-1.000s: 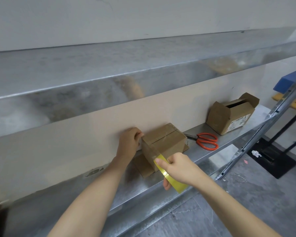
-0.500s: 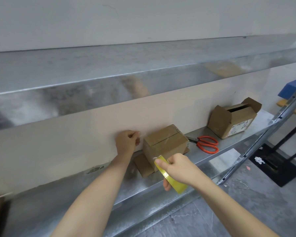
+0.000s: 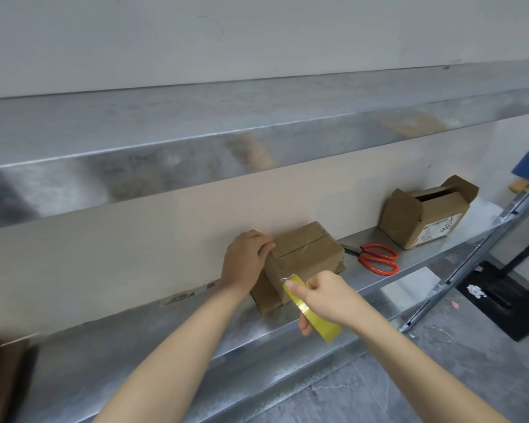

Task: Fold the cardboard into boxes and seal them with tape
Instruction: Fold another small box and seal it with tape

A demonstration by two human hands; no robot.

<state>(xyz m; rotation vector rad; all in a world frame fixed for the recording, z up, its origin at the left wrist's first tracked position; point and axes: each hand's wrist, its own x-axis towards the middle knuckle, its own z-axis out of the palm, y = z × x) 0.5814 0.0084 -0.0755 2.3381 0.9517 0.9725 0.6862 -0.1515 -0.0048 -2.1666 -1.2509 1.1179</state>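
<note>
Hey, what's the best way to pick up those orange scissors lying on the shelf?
Take the scissors by the orange handle loops, coming from above on their right. They lie flat on the metal shelf with the blades pointing left toward the closed box, so the loops are the free, blunt end.

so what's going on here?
A person is taping a small cardboard box on a metal shelf. The left hand grips the box's top left edge; the right hand holds a yellow tape roll at its front face. Orange scissors lie to its right, and beyond them a second box stands with its flaps open.
</note>
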